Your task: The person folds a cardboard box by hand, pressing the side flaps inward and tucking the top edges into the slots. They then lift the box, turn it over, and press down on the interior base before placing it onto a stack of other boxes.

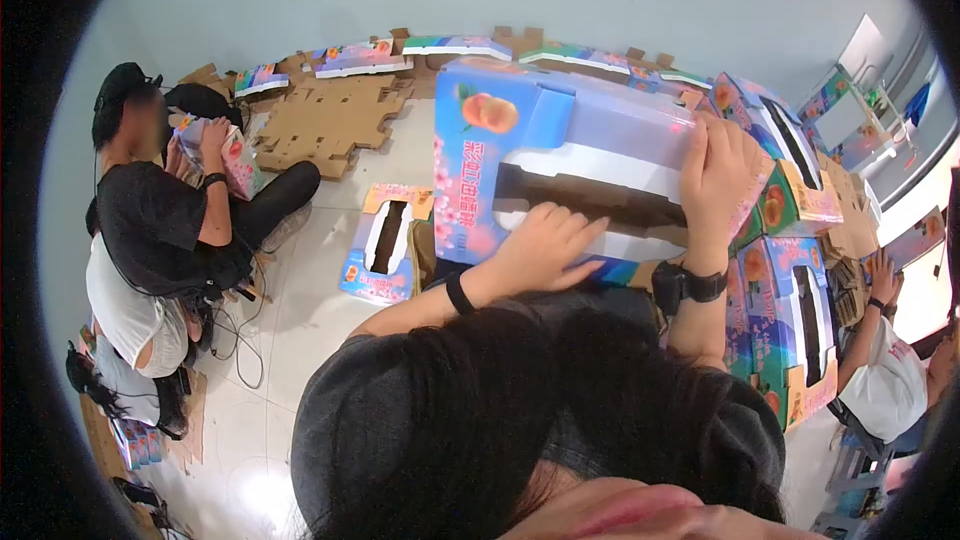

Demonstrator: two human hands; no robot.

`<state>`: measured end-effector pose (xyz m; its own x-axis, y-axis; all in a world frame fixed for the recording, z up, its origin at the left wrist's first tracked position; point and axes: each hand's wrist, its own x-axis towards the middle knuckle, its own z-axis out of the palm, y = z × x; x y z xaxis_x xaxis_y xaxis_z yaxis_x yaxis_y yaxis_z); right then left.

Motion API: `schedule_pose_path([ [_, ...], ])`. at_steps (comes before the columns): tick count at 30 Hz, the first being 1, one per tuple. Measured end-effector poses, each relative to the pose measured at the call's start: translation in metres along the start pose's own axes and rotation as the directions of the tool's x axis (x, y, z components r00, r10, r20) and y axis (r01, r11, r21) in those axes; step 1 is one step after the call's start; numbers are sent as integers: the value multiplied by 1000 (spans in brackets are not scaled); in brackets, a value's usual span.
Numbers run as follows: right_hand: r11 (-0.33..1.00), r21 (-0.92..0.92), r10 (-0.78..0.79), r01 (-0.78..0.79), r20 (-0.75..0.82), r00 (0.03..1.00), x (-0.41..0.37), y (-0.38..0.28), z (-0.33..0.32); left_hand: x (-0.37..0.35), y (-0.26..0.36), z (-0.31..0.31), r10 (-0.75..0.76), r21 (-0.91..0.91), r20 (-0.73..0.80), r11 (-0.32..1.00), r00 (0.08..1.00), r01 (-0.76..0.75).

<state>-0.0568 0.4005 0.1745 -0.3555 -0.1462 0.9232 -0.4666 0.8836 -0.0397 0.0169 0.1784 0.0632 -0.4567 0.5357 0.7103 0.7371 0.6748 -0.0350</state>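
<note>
A blue and pink printed peach gift box [468,175] of cardboard stands in front of me, with a long cut-out edged in white in its upper panel. My left hand [550,245] lies across the near white edge of that opening, its fingers stretched out. My right hand [718,165] is at the box's right end, with its fingers bent over the edge. The box's underside is hidden. A smaller-looking box of the same print [378,285] stands on the floor to my left.
Several finished-looking boxes [790,340] are stacked close on my right. Flat brown cardboard [320,120] and printed sheets [455,46] lie along the wall. On the left a seated person [165,210] holds a box; another person [885,380] is at the right. Cables [240,340] cross the floor.
</note>
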Motion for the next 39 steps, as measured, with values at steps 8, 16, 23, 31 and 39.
schedule_pose_path([
  [8,989,-144,10,-17,-48,999,-12,-15,-28,-1,-18,0,94,-81,-5,992,996,-95],
  [16,994,-95,-73,63,-98,993,-30,-21,-46,-12,-13,1,94,-51,23,994,995,-93],
  [23,987,-122,89,-103,-113,990,-29,-23,-43,5,-17,-16,104,-273,-43,955,994,-112],
  [31,996,-92,-25,13,-130,991,-37,-11,-43,20,-3,-81,191,-899,230,417,954,133],
  [39,999,-21,-31,29,-114,993,-43,-8,-46,12,0,-59,194,-562,723,-393,663,728],
])
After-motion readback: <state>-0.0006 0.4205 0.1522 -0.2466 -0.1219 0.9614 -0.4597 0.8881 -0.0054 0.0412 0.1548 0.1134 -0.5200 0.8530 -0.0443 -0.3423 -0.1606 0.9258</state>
